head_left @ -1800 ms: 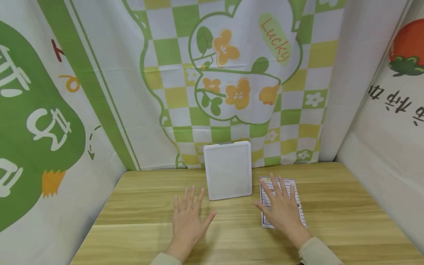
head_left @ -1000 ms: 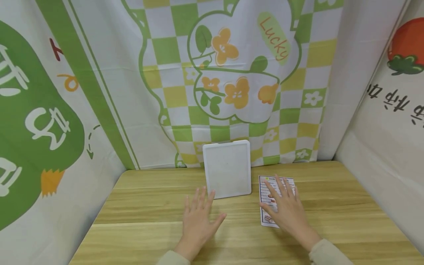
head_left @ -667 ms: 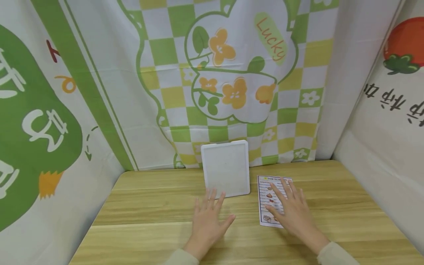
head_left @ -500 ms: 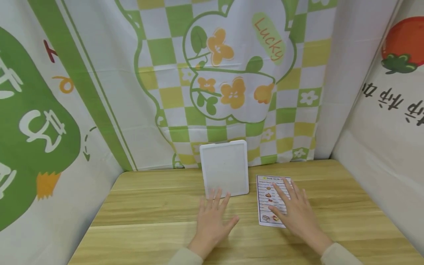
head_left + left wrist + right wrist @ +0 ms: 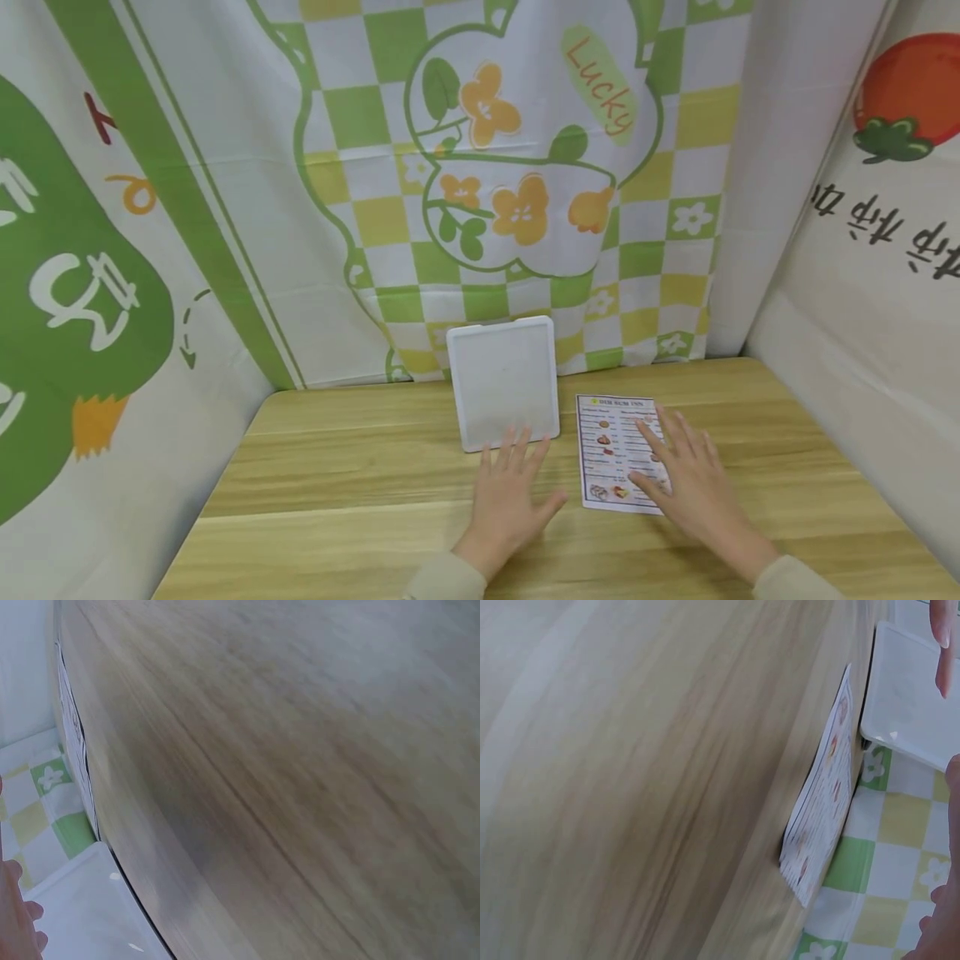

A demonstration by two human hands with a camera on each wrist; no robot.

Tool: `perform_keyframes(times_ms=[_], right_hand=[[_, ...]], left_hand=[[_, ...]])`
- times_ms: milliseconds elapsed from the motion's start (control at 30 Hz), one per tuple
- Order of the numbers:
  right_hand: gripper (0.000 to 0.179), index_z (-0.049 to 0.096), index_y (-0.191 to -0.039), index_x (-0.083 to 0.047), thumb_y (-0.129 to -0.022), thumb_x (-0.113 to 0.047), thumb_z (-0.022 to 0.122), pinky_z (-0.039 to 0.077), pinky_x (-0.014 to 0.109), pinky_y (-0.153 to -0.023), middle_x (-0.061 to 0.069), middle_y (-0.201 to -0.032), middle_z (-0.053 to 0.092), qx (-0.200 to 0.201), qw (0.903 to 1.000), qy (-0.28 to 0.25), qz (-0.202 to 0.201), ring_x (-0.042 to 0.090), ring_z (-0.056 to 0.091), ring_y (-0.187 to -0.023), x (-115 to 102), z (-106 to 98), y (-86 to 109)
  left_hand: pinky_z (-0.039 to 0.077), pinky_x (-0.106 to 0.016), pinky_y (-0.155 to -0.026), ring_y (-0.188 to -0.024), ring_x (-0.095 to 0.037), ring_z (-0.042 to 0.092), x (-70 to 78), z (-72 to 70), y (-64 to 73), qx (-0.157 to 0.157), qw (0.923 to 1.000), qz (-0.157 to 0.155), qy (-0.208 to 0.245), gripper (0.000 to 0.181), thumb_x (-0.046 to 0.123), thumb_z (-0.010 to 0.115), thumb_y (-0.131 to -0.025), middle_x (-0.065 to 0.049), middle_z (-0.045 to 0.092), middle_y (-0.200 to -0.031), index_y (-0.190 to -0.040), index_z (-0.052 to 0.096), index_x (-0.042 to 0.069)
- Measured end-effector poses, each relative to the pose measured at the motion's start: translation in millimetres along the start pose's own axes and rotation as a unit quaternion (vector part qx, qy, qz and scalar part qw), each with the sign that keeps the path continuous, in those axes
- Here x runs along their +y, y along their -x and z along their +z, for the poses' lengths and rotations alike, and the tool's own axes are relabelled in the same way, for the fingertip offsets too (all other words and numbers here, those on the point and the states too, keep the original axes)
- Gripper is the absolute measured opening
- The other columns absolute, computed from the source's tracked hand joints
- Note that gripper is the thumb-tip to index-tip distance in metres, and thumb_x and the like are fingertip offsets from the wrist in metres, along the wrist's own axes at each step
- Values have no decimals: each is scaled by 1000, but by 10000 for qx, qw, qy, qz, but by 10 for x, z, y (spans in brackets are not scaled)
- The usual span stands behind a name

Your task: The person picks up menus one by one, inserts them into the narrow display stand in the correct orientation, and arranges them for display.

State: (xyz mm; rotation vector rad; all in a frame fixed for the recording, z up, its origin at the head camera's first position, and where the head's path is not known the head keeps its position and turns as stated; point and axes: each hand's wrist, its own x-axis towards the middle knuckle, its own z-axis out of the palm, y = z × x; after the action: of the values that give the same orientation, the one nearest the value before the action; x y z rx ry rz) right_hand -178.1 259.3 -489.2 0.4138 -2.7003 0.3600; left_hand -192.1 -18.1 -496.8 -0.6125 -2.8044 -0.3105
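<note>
Right now, two hands are over a wooden table (image 5: 322,458). The left hand (image 5: 506,504) is wide, with its fingers spread and its thumb out to the side. From the head camera, its fingertips are in front of the bottom edge of a white board (image 5: 504,375), but I cannot tell if they touch it. The board stands up near the back of the table and leans back a bit, toward a hanging cloth (image 5: 356,117). The right hand (image 5: 697,492) is wide too, with its fingers apart. It covers some of the right side of a menu (image 5: 602,457) in the head view. In the right wrist view, its fingers show apart from the menu. The menu lies flat on the table, to the right of the board and near it. It has a dark line around it, rows of tiny words and little pictures of food. The big words at the top look like "Dim Sum Inn". Both arms have pale sleeves (image 5: 446,577). The cloth at the back has green, yellow and white squares, orange flowers and the word "Lucky". A big green shape (image 5: 142,317) is on the left side, and a red tomato picture (image 5: 911,96) is high up on the right, with dark writing (image 5: 892,225) under it.
</note>
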Motion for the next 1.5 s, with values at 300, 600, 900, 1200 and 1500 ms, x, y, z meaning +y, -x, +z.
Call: perform_keyframes(times_ms=[300,600,900,1200,1500], right_hand=[[77,28,-157,-22,-94,-48,63,6,59,-116,11,-165,8,-196,9998,93,-31,40,14,-148,180,41,84],[67,42,-150,-13,-95,-43,64,11,56,-117,17,-160,25,-324,9991,-56,-259,45,27,-141,359,46,130],[60,48,-146,-13,-95,-39,65,31,64,-104,20,-151,39,-515,9968,-275,-542,45,37,-135,497,86,165],[59,52,-142,-9,-93,-36,69,32,66,-103,21,-148,44,-799,9915,-783,-661,48,41,-132,561,97,171],[68,54,-140,-6,-87,-46,72,33,68,-101,22,-147,45,-1231,9842,-1137,-569,49,42,-131,643,160,120]], left_hand=[[23,-62,-112,-146,-32,26,124,86,-92,-188,9992,258,241,74,61,56,-92,-8,33,-159,-154,37,25],[25,-57,-113,-146,-27,27,223,215,-234,-497,9961,706,-198,71,65,50,-94,-3,29,-160,-153,37,28],[28,-53,-113,-145,-24,30,278,305,-349,-844,9915,933,-344,66,63,46,-96,-1,35,-158,-152,39,28],[32,-48,-112,-143,-19,34,267,377,-452,-1258,9837,1247,-293,62,61,43,-98,4,35,-157,-153,36,33],[33,-45,-112,-142,-18,35,284,446,-515,-1457,9832,1088,-175,61,62,44,-98,7,36,-157,-152,38,34]])
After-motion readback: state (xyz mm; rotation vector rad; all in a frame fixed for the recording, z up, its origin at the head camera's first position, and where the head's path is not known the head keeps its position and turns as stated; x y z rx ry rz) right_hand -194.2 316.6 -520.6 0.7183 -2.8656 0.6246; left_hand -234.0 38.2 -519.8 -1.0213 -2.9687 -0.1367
